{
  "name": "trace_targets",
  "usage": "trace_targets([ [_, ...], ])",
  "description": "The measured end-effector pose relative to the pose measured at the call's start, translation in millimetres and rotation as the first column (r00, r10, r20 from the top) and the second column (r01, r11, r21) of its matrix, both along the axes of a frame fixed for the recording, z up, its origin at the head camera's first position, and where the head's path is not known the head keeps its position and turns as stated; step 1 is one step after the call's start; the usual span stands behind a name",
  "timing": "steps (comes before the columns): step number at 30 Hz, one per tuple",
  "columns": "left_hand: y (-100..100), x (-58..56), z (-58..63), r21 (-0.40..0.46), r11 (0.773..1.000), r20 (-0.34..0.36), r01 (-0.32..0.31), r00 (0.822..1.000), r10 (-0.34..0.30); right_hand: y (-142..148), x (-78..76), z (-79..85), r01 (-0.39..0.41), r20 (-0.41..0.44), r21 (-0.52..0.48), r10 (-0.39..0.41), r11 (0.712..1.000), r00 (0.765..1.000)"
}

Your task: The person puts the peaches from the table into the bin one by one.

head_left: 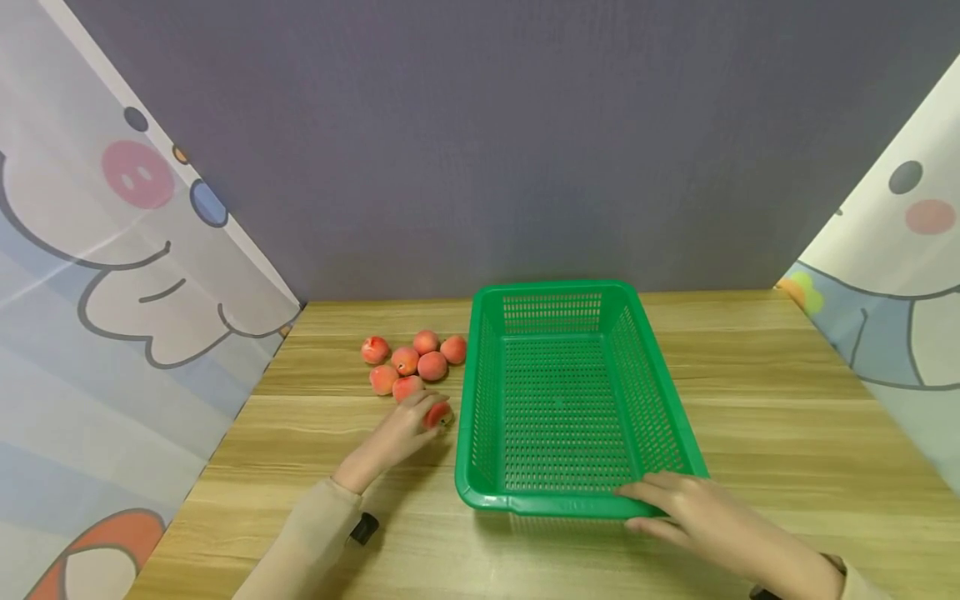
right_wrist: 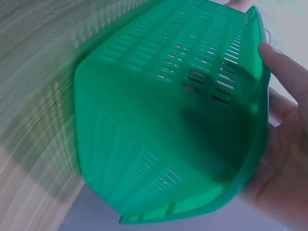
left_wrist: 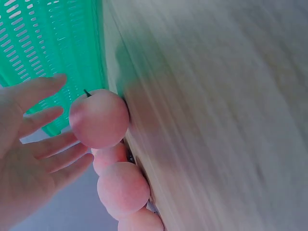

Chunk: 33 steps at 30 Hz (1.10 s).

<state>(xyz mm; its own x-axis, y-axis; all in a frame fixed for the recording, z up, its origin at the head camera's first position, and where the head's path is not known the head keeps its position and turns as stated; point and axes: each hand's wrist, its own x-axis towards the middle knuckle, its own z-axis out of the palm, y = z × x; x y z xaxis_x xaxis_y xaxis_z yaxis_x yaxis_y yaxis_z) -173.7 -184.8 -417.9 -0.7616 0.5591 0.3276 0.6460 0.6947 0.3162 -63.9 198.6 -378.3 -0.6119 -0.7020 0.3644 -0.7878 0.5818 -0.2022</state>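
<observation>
A red peach (head_left: pixel 438 415) lies on the table beside the left hand (head_left: pixel 408 426). In the left wrist view this peach (left_wrist: pixel 99 119) has a short dark stem, and the left hand (left_wrist: pixel 41 144) is spread beside it, fingertips close to its skin. Several more peaches (head_left: pixel 406 360) lie clustered just beyond the hand. To their right stands a green plastic basket (head_left: pixel 482 502) with slotted walls and nothing in it. The right hand (head_left: pixel 693 512) grips its near right rim, fingers over the edge and thumb outside. In the right wrist view the basket's outer wall (right_wrist: pixel 139 101) fills the middle.
The wood-grain table (head_left: pixel 787 433) carries the basket and peaches. A grey panel (head_left: pixel 480 150) rises along its back edge. Cartoon-printed sheets (head_left: pixel 67 250) hang at the left and right. A black device (head_left: pixel 364 528) sits at the left wrist.
</observation>
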Motion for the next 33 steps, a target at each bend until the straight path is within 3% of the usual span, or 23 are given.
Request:
trace_targets([
  [15,1,-11.1,-17.7,-0.046,0.998,-0.155,0.051,0.986,-0.058,1,1.4,0.4,0.003,0.014,0.003,-0.003,1.0,1.0],
  [33,0,-13.5,-9.7,-0.052,0.998,-0.136,0.038,0.99,-0.044,0,1.7,0.2,0.009,0.001,0.004,-0.009,1.0,1.0],
])
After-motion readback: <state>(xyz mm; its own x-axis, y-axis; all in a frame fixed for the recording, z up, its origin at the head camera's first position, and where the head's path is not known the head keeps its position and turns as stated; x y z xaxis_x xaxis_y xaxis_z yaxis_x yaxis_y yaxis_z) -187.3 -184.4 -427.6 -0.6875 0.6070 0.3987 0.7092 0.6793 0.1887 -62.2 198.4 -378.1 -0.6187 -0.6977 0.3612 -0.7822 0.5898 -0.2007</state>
